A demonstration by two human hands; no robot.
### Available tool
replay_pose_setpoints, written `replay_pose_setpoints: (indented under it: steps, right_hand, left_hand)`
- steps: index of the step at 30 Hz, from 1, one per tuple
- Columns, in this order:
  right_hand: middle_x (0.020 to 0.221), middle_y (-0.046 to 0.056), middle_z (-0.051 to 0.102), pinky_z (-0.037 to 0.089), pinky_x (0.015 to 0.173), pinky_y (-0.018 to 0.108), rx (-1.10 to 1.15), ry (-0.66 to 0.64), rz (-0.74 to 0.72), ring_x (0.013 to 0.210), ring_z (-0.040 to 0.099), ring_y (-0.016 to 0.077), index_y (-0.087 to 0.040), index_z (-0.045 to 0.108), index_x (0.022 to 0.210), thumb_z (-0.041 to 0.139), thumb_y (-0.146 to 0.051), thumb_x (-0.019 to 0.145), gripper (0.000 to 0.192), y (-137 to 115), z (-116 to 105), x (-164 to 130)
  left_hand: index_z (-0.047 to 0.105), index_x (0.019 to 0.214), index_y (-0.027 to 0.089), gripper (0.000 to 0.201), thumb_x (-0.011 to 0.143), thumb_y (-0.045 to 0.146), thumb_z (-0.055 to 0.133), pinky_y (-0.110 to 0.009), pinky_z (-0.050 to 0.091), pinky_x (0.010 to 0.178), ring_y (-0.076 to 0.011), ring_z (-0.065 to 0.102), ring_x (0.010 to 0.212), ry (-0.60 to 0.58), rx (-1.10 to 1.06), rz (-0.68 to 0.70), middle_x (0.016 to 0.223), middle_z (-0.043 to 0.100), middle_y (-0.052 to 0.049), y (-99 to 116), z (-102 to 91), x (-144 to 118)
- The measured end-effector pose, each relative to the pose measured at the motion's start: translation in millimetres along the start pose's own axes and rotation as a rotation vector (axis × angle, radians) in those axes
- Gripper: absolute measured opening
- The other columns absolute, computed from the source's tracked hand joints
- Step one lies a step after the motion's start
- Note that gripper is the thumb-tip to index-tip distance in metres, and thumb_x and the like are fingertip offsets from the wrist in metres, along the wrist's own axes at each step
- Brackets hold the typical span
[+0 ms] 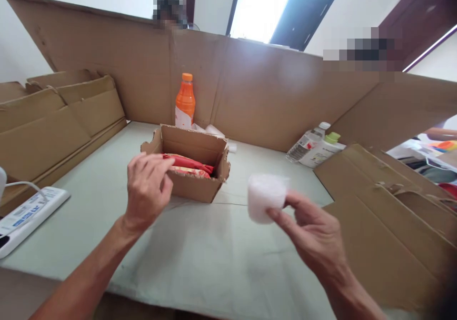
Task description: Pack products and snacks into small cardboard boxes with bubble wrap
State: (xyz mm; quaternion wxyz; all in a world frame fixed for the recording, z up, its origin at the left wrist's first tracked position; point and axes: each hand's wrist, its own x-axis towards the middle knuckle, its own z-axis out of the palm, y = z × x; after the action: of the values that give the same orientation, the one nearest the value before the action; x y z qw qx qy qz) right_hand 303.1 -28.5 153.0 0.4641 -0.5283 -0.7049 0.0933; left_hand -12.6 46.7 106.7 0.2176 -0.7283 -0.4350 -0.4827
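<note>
My right hand [310,229] grips a white toilet roll [266,198] between thumb and fingers, above the table to the right of the box; motion blurs the roll. A small open cardboard box [194,189] with ragged edges stands in the middle of the table. Red and patterned packets [193,165] lie inside it. At the box's left side is my left hand [148,182], its fingers loosely bent and the thumb apart, with nothing seen in it. Whether it touches the rim, I cannot tell.
An orange drink bottle [185,101] and white items [214,130] stand behind the box. A clear bottle [307,144] and a white pack with green cap [326,151] lean at the back right. Cardboard walls surround the table; a power strip [34,215] lies left.
</note>
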Motion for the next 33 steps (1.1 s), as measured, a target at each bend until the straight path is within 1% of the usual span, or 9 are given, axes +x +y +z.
replay_pose_setpoints:
  steps: [5, 10, 15, 19, 21, 23, 25, 27, 33]
  right_hand:
    - [0.094, 0.001, 0.071, 0.051, 0.073, 0.032, -0.198, 0.117, -0.269, 0.080, 0.063, 0.0178, -0.026, 0.069, 0.092, 0.070, -0.033, 0.090, 0.007, -33.8, 15.5, 77.8]
    - [0.081, 0.006, 0.074, 0.050, 0.074, 0.038, -0.611, -0.239, -0.531, 0.079, 0.065, 0.0240, -0.021, 0.070, 0.084, 0.070, -0.026, 0.086, 0.005, -42.4, 86.3, 136.8]
    - [0.076, 0.014, 0.074, 0.049, 0.069, 0.036, -0.807, -0.671, -0.387, 0.074, 0.070, 0.0263, -0.016, 0.072, 0.073, 0.063, -0.012, 0.085, 0.016, -31.6, 157.5, 164.8]
    - [0.076, 0.011, 0.075, 0.051, 0.070, 0.031, -0.762, -0.823, -0.353, 0.075, 0.072, 0.0232, -0.017, 0.074, 0.078, 0.066, -0.023, 0.086, 0.013, -32.0, 159.7, 174.2]
    - [0.086, 0.009, 0.077, 0.052, 0.072, 0.030, -0.703, -0.751, -0.386, 0.079, 0.072, 0.0221, -0.018, 0.075, 0.085, 0.063, -0.025, 0.087, 0.013, -33.3, 134.7, 171.4]
    - [0.100, 0.008, 0.077, 0.053, 0.076, 0.032, -0.591, -0.476, -0.374, 0.087, 0.071, 0.0224, -0.020, 0.074, 0.097, 0.059, -0.026, 0.090, 0.018, -29.2, 99.8, 159.1]
    - [0.103, 0.007, 0.077, 0.053, 0.078, 0.034, -0.451, -0.137, -0.260, 0.090, 0.070, 0.0221, -0.021, 0.073, 0.103, 0.057, -0.029, 0.093, 0.021, -16.6, 67.6, 135.8]
    - [0.094, 0.006, 0.077, 0.054, 0.073, 0.033, -0.316, 0.002, -0.088, 0.081, 0.070, 0.0203, -0.021, 0.072, 0.099, 0.058, -0.033, 0.093, 0.020, 2.5, 50.2, 103.5]
    - [0.124, 0.012, 0.070, 0.056, 0.067, 0.032, -0.007, -0.351, 0.243, 0.094, 0.071, 0.0219, -0.021, 0.055, 0.134, 0.063, -0.033, 0.084, 0.052, 35.0, 92.7, 18.1]
  left_hand:
    - [0.063, 0.106, 0.021, 0.035, 0.079, 0.001, 0.062, -0.059, 0.035, 0.113, -0.0238, 0.069, 0.095, 0.067, -0.020, -0.044, 0.094, 0.073, -0.005, 9.9, -0.3, -32.0]
    - [0.062, 0.107, 0.026, 0.038, 0.079, 0.000, 0.063, -0.063, 0.029, 0.117, -0.0231, 0.069, 0.098, 0.097, -0.052, -0.113, 0.091, 0.074, -0.001, 11.7, 4.7, -37.6]
    - [0.062, 0.105, 0.026, 0.039, 0.078, -0.001, 0.064, -0.064, 0.027, 0.119, -0.0224, 0.068, 0.099, 0.111, -0.077, -0.128, 0.091, 0.072, 0.000, 9.7, 9.6, -39.8]
    - [0.061, 0.121, 0.023, 0.051, 0.076, 0.001, 0.070, -0.062, 0.030, 0.118, -0.0273, 0.061, 0.120, 0.166, -0.072, -0.117, 0.110, 0.068, -0.007, 6.0, 6.6, -41.0]
    - [0.053, 0.138, 0.024, 0.068, 0.076, 0.005, 0.072, -0.060, 0.033, 0.118, -0.0315, 0.051, 0.134, 0.219, -0.083, -0.183, 0.133, 0.059, -0.012, 1.8, 1.6, -41.8]
    - [0.043, 0.149, 0.026, 0.078, 0.079, 0.009, 0.071, -0.056, 0.037, 0.117, -0.0318, 0.045, 0.140, 0.211, -0.135, -0.306, 0.147, 0.048, -0.014, -4.8, -4.3, -44.2]
    - [0.042, 0.151, 0.028, 0.074, 0.083, 0.015, 0.068, -0.051, 0.041, 0.116, -0.0297, 0.047, 0.140, 0.144, -0.232, -0.469, 0.150, 0.048, -0.012, -13.0, -8.0, -48.4]
    - [0.044, 0.149, 0.028, 0.067, 0.086, 0.022, 0.066, -0.049, 0.043, 0.114, -0.0289, 0.051, 0.137, 0.026, -0.345, -0.671, 0.148, 0.051, -0.010, -21.1, -7.1, -52.8]
    - [0.044, 0.148, 0.025, 0.068, 0.083, 0.028, 0.064, -0.051, 0.043, 0.114, -0.0286, 0.052, 0.135, -0.174, -0.625, -1.009, 0.147, 0.054, -0.010, -17.8, 12.1, -53.6]
